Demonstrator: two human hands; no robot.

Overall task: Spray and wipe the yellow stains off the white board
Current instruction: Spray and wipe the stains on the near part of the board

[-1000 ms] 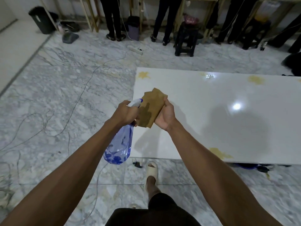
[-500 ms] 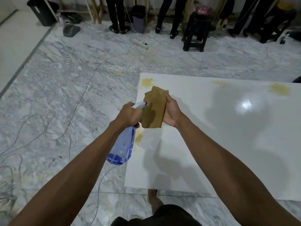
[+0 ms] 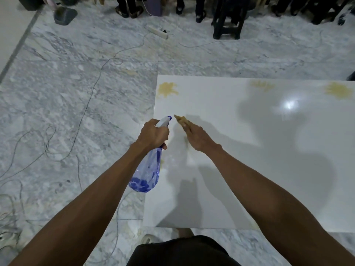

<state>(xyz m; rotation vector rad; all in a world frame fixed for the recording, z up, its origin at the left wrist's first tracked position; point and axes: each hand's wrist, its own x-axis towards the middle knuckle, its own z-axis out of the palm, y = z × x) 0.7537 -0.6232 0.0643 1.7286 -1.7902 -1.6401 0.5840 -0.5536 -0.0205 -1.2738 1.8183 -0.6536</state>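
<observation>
- Since the earlier frames, the right hand (image 3: 199, 138) has turned the brown cloth (image 3: 181, 120) from upright and facing the camera to edge-on and low over the white board (image 3: 249, 150), and the view has come closer to the board's left end.
- Left of the board's left edge, the left hand (image 3: 153, 135) is closed around the neck of the spray bottle (image 3: 148, 173); its nozzle points toward the board and its blue body hangs over the edge.
- By its little liquid, the bottle looks light; its smooth plastic may slip, so the neck is the sound hold.
- Over the board's left part, the right hand grips the cloth, which looks soft and limp; bunched in the palm seems best.
- Along the board's far edge lie the yellow stains: one (image 3: 167, 90) at the left corner beyond both hands, a faint one (image 3: 262, 86) farther right, another (image 3: 338, 91) near the right.
- A faint yellow mark shows on the board just beside the bottle.
</observation>
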